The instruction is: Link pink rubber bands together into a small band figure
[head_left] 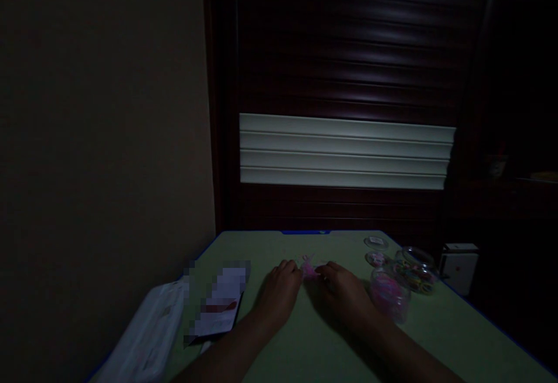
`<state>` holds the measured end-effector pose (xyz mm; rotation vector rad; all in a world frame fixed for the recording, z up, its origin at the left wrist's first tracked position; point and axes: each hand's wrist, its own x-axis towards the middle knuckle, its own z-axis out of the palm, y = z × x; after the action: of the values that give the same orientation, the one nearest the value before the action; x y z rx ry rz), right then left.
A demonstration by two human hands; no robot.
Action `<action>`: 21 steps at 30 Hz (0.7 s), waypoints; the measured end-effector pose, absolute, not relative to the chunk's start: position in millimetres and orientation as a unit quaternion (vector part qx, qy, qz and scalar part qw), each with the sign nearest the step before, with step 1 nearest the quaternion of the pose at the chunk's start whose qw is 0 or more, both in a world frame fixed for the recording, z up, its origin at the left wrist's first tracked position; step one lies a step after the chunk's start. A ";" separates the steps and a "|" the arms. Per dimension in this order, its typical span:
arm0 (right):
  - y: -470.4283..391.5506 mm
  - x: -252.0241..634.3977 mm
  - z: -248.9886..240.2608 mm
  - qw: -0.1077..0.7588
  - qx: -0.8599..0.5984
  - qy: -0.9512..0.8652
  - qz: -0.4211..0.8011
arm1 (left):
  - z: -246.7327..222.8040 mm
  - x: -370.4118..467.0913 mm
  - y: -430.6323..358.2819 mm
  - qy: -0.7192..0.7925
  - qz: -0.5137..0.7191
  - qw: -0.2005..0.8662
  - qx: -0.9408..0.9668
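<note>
A small pink bundle (309,269) with thin strands lies on the green table (300,342) between my hands. My left hand (282,284) rests at its left side, fingers curled and pressed together at the bundle's edge; what they hold is hidden. From the right, my right hand (342,287) reaches toward the bundle with its fingertips close beside it, and the gap between thumb and fingers is too dark to make out. Right of that hand stands a clear jar (390,296) with pink contents. Behind it is a wider clear jar (415,269) of many-coloured bands.
Two round lids, one clear (376,243) and one with coloured pieces (377,259), lie at the back right. At left are a blurred flat device (222,299) and a long white case (146,330). A white box (459,267) stands beyond the table's right edge.
</note>
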<state>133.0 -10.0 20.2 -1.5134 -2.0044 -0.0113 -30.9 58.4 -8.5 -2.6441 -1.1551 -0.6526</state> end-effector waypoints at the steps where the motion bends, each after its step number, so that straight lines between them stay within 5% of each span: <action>1: -10.1 132.4 20.0 0.310 -0.573 -0.759 -0.005 | -8.6 -31.1 58.2 -0.389 -0.218 0.092 -0.890; 21: -16.0 130.3 18.5 0.277 -0.599 -0.751 -0.024 | 3.2 -30.4 44.8 -0.412 -0.220 0.108 -0.878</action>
<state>130.3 -16.0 18.5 -1.6095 -2.0165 -0.0644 -30.4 44.8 3.2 -2.5821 -1.2122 -0.6467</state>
